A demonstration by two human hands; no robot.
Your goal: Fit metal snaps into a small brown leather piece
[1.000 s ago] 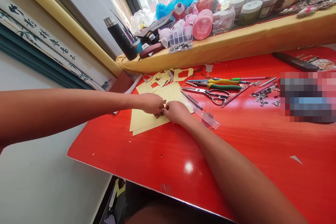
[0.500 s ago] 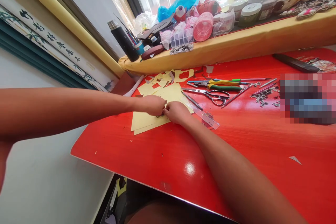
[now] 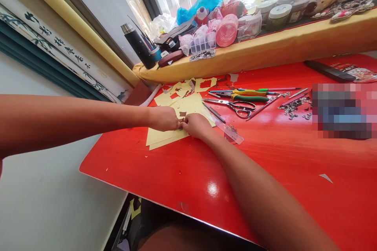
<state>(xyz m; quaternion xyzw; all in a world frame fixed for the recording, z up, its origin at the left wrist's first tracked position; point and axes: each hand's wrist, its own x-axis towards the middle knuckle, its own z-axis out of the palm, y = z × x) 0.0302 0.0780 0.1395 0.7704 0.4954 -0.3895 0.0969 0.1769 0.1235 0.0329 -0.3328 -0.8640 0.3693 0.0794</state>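
The small dark piece (image 3: 182,114) shows over the yellow paper (image 3: 163,137), just beyond the meeting fingertips of the left hand (image 3: 165,119) and right hand (image 3: 198,124), near both, its long axis unclear, and whether either hand's curled fingers grip it I cannot tell

Paper (image 3: 165,137) is lying on the table (image 3: 161,180); scraps (image 3: 185,87) are lying toward its back; scissors (image 3: 229,103) are lying right of the paper, with pliers (image 3: 249,97) resting behind them and a ruler (image 3: 232,133) in front; beads (image 3: 291,110) are lying farther right; a shelf (image 3: 250,50) is running behind the table; on it, a bottle (image 3: 139,47) is standing near the left end, and jars (image 3: 278,17) are sitting farther right.
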